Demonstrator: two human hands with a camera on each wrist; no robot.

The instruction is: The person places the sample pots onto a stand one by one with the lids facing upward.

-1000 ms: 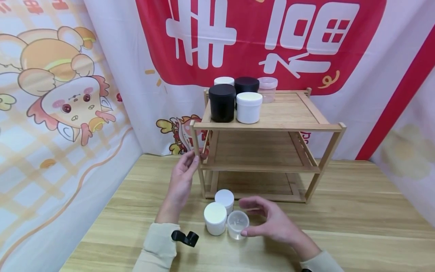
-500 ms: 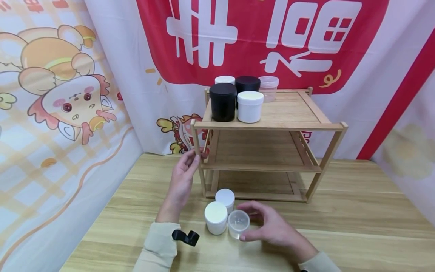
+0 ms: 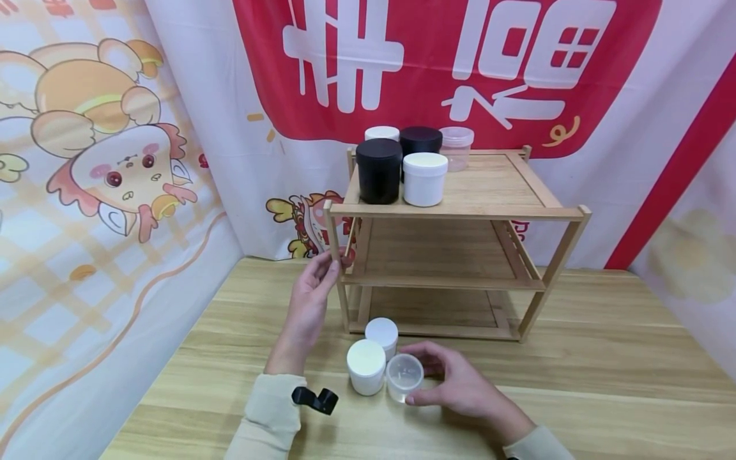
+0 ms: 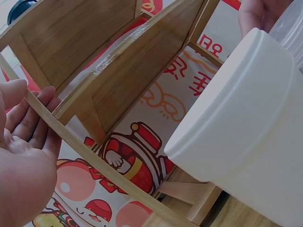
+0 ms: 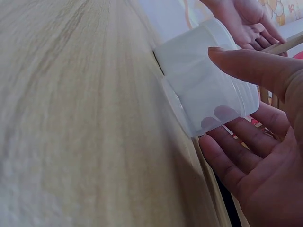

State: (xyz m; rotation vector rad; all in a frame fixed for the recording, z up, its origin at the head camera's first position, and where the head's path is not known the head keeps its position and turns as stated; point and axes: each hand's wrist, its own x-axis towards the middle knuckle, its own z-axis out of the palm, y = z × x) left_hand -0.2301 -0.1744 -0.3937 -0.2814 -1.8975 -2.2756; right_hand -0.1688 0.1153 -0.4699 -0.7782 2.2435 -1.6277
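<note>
In the head view, my left hand (image 3: 308, 299) holds the front left post of a three-tier wooden shelf rack (image 3: 460, 212), its thumb in front and its fingers behind. My right hand (image 3: 460, 383) is around a clear plastic jar (image 3: 404, 377) on the table; in the right wrist view the thumb (image 5: 251, 66) lies across one side and several fingertips touch the other. Beside the clear jar stand a white lidded jar (image 3: 366, 367) and, behind it, another white jar (image 3: 382, 335). A white jar (image 4: 236, 123) looms large in the left wrist view.
On the rack's top tier stand black jars (image 3: 379, 171), white jars (image 3: 424, 180) and a clear jar (image 3: 457, 148). The wooden table (image 3: 621, 358) extends to both sides. A printed cloth (image 3: 190, 76) hangs behind and at the left.
The right hand's fingers have come down closer around the clear jar. The left hand stays on the rack's post, and the jars keep their places; the head view has shifted slightly.
</note>
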